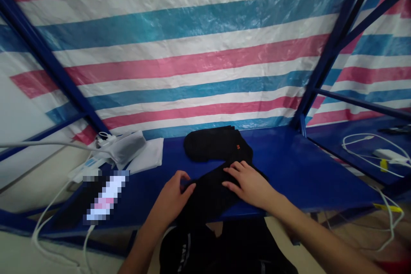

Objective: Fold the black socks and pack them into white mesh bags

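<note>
Black fabric [208, 192] lies across the front edge of the blue table, between my two hands. My left hand [176, 195] pinches its left edge between thumb and fingers. On the right, my right hand [245, 182] rests on the cloth with fingers bent and the thumb apart from them. Just behind, a black folded sock-like piece [213, 143] with a small orange mark lies flat near the striped sheet, touching or overlapping the nearer fabric.
The blue table [305, 171] has blue metal posts at both sides. At left are a white pouch [149, 156], white cables and a blurred-out lit screen [107, 197]. More white cables and a white adapter [390, 156] lie at right. A striped sheet [199, 64] hangs behind.
</note>
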{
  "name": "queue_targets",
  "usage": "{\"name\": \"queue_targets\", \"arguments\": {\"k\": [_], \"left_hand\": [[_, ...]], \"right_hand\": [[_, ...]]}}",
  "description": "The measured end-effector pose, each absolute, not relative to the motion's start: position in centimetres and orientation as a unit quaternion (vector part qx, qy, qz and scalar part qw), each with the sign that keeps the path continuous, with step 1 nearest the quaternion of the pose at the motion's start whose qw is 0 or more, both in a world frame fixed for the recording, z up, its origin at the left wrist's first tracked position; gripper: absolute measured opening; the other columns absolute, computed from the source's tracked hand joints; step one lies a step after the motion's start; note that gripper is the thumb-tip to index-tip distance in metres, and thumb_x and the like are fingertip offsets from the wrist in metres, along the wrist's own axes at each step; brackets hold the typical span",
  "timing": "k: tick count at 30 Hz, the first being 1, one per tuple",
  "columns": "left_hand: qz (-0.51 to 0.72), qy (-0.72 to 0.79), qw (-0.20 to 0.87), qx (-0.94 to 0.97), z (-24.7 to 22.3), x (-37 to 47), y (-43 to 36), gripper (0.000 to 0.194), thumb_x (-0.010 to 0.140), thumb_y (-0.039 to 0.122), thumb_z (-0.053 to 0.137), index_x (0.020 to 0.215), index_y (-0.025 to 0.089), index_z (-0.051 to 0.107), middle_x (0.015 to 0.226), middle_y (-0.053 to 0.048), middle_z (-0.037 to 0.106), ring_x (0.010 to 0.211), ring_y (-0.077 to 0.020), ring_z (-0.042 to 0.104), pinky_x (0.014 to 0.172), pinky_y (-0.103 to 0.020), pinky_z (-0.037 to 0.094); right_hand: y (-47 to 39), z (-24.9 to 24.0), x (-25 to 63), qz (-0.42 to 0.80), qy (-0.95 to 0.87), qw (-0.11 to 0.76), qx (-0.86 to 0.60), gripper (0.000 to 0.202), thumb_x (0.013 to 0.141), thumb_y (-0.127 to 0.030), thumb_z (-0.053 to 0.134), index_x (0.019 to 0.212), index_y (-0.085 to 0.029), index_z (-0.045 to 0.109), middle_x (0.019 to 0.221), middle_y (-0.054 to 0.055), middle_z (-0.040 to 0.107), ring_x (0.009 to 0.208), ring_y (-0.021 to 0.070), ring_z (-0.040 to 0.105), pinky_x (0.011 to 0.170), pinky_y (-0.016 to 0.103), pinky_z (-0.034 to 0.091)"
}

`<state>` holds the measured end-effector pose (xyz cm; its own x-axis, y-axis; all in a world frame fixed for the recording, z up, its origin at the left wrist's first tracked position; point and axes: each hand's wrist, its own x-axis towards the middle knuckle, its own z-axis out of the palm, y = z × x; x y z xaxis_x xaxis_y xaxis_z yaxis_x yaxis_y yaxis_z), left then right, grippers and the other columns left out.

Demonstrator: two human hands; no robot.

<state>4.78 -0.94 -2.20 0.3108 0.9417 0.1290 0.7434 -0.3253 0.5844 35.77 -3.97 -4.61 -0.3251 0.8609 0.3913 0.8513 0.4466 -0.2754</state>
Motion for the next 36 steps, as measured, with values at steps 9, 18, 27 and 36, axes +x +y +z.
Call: {"name": "queue_targets", "arguments": {"k": [9,18,27,36], "left_hand": [[0.21,0.313,0.044,0.925,-5.3,0.1,-8.7,0.085,0.08,-0.002,0.065,0.156,0.035,0.051,0.141,-0.007,0.07,0.135,-0.0292,0.06,0.111,-0.048,0.058],[0.364,0.446,0.133,0.807,-0.7,3.4,-6.8,0.03,0.104,0.037,0.058,0.131,0.025,0.062,0.128,-0.012,0.075,0.119,-0.0296,0.072,0.103,-0.045,0.059],[0.271,0.518,0.136,0.8,-0.3,7.2,3.7,0.04,0.107,0.048,0.054,0.137,0.022,0.06,0.134,-0.012,0.073,0.125,-0.0333,0.07,0.107,-0.048,0.054],[0.377,0.438,0.135,0.805,1.2,7.2,0.0,0.023,0.104,0.036,0.061,0.12,0.024,0.074,0.126,-0.011,0.073,0.12,-0.0292,0.067,0.11,-0.05,0.053]], "right_hand": [[-5.4,-4.9,28.8,0.005,-0.76,0.221,-0.611,0.057,0.095,-0.069,0.068,0.117,-0.017,0.068,0.121,0.018,0.064,0.113,0.0395,0.057,0.096,0.056,0.049],[-4.1,-3.9,27.6,0.369,-0.819,0.352,-0.262,0.026,0.102,-0.027,0.062,0.125,-0.023,0.071,0.126,0.008,0.071,0.117,0.0256,0.065,0.106,0.042,0.052],[1.5,-4.3,29.4,0.483,-0.595,0.418,-0.487,0.065,0.093,-0.068,0.071,0.137,-0.021,0.058,0.087,0.003,0.069,0.061,0.0177,0.066,0.049,0.027,0.051],[2.3,-6.6,28.7,0.187,-0.723,0.335,-0.574,0.061,0.087,-0.042,0.085,0.138,-0.016,0.062,0.123,0.015,0.072,0.108,0.0304,0.073,0.091,0.038,0.056]]}}
